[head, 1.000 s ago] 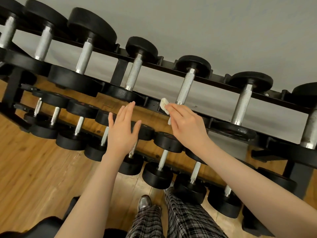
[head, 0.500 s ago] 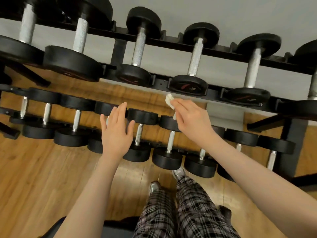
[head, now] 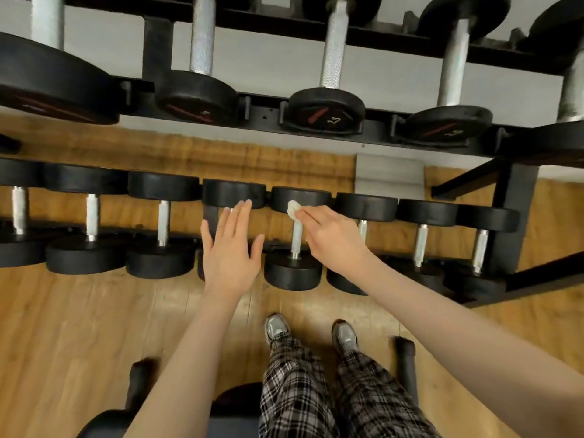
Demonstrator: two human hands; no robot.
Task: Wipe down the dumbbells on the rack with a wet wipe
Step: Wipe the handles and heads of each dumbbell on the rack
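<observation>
A black two-tier rack holds rows of black dumbbells with steel handles. My right hand pinches a small white wet wipe at the far head of a lower-row dumbbell; whether the wipe touches the head cannot be told. My left hand is flat with straight fingers, holding nothing, in front of the neighbouring dumbbell on the left and hiding its handle. Larger dumbbells sit on the upper tier.
The floor is wooden planks. My legs in checked trousers and grey shoes stand just before the rack. A dark padded bench or seat lies at the bottom of the view. A pale wall is behind the rack.
The view has tilted down and closer to the lower row. My right hand with the wipe has come down from the upper tier to a lower-row dumbbell. My left hand stays flat beside it.
</observation>
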